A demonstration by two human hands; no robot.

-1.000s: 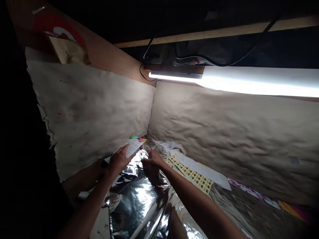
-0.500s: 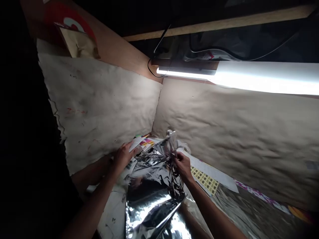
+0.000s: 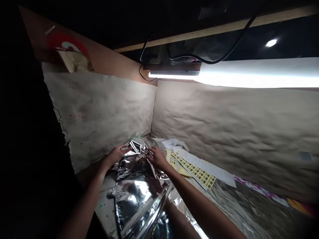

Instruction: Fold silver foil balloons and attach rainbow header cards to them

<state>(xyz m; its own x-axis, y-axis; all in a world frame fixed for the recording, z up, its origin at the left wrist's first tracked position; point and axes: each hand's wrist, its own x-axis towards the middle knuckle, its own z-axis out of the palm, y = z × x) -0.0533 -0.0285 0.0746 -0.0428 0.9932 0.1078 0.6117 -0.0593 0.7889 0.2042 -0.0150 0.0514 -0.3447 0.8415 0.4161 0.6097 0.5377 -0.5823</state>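
A shiny silver foil bag (image 3: 136, 186) lies in front of me, its far end bunched and crumpled. My right hand (image 3: 159, 158) is closed on the crumpled foil at that end, the fingertips partly hidden in the folds. At the bag's far left edge, my left hand (image 3: 116, 157) has its fingers stretched out against the foil. Right of the bag lies a sheet of yellow labels with dark printed squares (image 3: 199, 174), beside a long white paper sheet (image 3: 211, 166).
Wrinkled paper covers the left wall (image 3: 107, 109) and back wall (image 3: 224, 122). A lit tube lamp (image 3: 174, 76) hangs along the back, partly behind white paper (image 3: 256, 73). Clear plastic (image 3: 231, 202) covers the surface at right. A dark cable (image 3: 211, 62) dangles above.
My right hand has moved left with the crumpled far end of the bag. My left hand has come off the papers at the left and onto the foil. The view has shifted slightly.
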